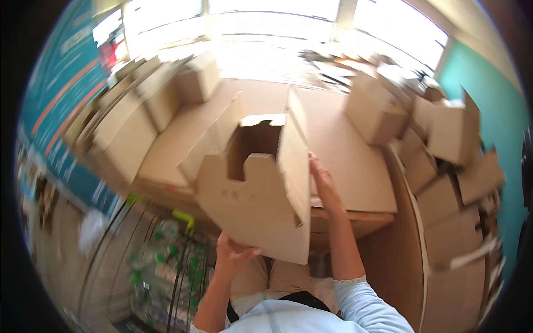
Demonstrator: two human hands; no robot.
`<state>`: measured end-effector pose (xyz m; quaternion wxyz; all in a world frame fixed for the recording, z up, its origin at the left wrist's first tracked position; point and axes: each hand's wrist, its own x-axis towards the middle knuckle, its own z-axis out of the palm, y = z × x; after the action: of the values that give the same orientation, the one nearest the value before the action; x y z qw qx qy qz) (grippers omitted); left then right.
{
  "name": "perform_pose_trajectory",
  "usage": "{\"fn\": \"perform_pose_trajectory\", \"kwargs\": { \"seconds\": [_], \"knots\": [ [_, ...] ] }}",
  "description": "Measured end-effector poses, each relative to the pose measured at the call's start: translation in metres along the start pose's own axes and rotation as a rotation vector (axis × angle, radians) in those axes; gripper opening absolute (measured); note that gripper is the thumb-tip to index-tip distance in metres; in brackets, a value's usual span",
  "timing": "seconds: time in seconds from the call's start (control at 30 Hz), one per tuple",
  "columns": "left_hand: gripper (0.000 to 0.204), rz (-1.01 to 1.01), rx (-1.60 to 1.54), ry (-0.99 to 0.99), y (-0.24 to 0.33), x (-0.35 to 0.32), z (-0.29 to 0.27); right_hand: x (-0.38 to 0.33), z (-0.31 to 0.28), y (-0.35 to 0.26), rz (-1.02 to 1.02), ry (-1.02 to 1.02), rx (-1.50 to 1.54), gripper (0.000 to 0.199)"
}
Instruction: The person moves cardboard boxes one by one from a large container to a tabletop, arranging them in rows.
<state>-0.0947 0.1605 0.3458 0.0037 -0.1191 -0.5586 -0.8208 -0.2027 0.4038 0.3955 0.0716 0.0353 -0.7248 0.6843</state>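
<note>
A tall brown cardboard box (pixel 244 208) with its top flaps raised is tilted in front of me, over the near edge of the work table. Its inside shows as a dark opening. At the bottom near corner, my left hand (pixel 236 255) grips the box from below, thumb along its lower edge. Against the right side wall lies my right hand (pixel 325 180), its fingers partly hidden by the box, steadying it. Both hands hold the same box.
A cardboard sheet covers the table (pixel 344 188). Cardboard boxes (pixel 127 122) line its left side; more boxes (pixel 377 105) stand at right, with a stack (pixel 452 238) beside them. Below left, a wire cage (pixel 166 277) holds clear bottles with green caps. Bright windows are behind.
</note>
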Motion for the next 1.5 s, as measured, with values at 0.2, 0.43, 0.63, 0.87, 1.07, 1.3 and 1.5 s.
{"fn": "perform_pose_trajectory", "kwargs": {
  "seconds": [0.2, 0.43, 0.63, 0.87, 1.07, 1.3, 1.5],
  "knots": [
    [0.045, -0.077, 0.008, -0.306, -0.022, 0.042, 0.081, -0.034, -0.098, 0.005, -0.062, 0.331, -0.014, 0.067],
    [0.081, -0.096, 0.200, -0.488, -0.051, 0.106, 0.198, -0.066, -0.191, 0.008, 0.079, 0.612, 0.197, 0.050],
    [0.095, 0.019, 0.354, -0.587, -0.094, 0.126, 0.249, -0.098, -0.231, -0.001, -0.006, 0.709, 0.354, 0.060],
    [0.082, 0.266, 0.709, -0.508, -0.112, 0.131, 0.289, -0.110, -0.273, 0.035, -0.083, 0.855, -0.069, 0.054],
    [0.077, 0.386, 0.951, -0.468, -0.112, 0.139, 0.318, -0.121, -0.292, 0.056, -0.089, 1.022, -0.378, 0.044],
    [0.074, 0.298, 0.797, -0.470, -0.127, 0.144, 0.318, -0.135, -0.255, 0.031, -0.108, 0.888, -0.664, 0.042],
    [0.051, 0.316, 0.736, -0.555, -0.116, 0.156, 0.272, -0.160, -0.238, 0.004, -0.089, 0.894, -0.853, 0.031]
  ]
}}
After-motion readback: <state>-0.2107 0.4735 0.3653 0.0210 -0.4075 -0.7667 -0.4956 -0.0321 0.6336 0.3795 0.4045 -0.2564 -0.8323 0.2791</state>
